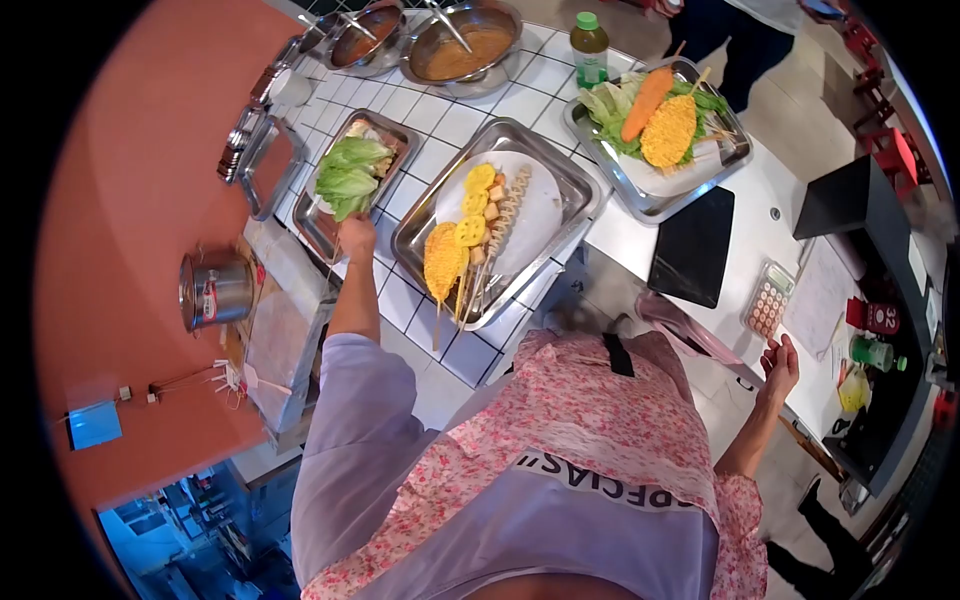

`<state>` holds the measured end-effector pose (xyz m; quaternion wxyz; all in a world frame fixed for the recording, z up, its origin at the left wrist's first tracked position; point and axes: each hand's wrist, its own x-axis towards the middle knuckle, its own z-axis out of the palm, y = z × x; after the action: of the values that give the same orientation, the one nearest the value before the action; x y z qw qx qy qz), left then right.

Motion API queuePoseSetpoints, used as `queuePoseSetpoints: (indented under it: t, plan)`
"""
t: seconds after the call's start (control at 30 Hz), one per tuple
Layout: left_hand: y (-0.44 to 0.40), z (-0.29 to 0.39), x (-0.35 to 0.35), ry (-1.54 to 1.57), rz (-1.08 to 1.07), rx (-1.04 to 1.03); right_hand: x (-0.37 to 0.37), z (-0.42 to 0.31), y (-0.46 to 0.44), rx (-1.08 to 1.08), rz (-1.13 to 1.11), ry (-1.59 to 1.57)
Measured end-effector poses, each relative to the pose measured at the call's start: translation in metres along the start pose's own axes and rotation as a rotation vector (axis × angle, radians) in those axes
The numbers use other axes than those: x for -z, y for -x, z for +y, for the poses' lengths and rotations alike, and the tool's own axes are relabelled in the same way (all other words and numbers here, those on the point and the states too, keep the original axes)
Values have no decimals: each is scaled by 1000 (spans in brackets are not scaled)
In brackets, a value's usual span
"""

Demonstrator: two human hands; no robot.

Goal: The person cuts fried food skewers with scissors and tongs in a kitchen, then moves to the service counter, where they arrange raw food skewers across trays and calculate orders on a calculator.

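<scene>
My left hand (357,236) is closed at the near end of a small metal tray (408,150), right by the green lettuce leaves (352,170); what its fingers grip is hidden. To the right of it, a larger metal tray (405,235) with white paper holds several skewers: a yellow breaded piece (443,262), yellow lattice slices (470,230), pale cubes and a spiral-cut skewer (510,212). Over at the right, my right hand (782,365) hangs open with fingers apart at the white table's edge, just below a calculator (769,300).
At the back stand bowls of orange sauce (465,52) with ladles, and a green-capped bottle (590,55). Another tray (655,210) holds lettuce and breaded skewers beside a black tablet-like panel (692,245). A steel pot (215,290) sits left. Another person (735,40) stands behind the counter.
</scene>
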<state>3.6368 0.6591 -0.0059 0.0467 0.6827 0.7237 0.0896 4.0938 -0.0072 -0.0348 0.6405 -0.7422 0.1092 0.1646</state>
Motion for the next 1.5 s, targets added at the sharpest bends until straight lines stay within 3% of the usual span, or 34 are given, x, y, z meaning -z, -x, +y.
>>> queuePoseSetpoints:
  t: [0.07,0.17,0.27,0.3,0.37,0.4,0.5,0.57,0.63,0.83,0.9,1.1,1.2,1.5]
  plan:
    - [1,-2,-1,-151,88,-47,10,9,-10,15,36,37]
    - [-70,-78,-48,-339,104,-372,14,12,-13,8,81,19]
    - [-51,-63,-28,-137,19,-352,0,-10,-3,107,171,67]
    - [-36,-66,-24,-140,179,-304,0,-7,-8,132,209,54]
    - [2,-46,7,-257,401,-431,4,-11,-10,224,293,211]
    - [20,-34,18,-111,465,-430,3,-12,-10,259,313,259]
    - [71,-34,26,-64,673,-289,-1,-16,-11,344,324,380]
    - [63,-84,-4,78,643,-99,-1,-13,-11,368,301,435]
    - [84,-104,-19,127,615,222,-2,-8,-12,382,286,464]
    - [114,-159,-65,-716,-307,-69,0,4,-15,425,224,556]
    - [134,-148,-63,-682,-261,-140,4,11,-21,442,214,565]
    - [152,-116,-78,-111,92,511,2,8,-11,521,178,698]
    - [160,-109,-80,94,240,691,0,4,-6,604,153,761]
    - [182,-95,-84,268,419,840,-1,2,0,650,88,1066]
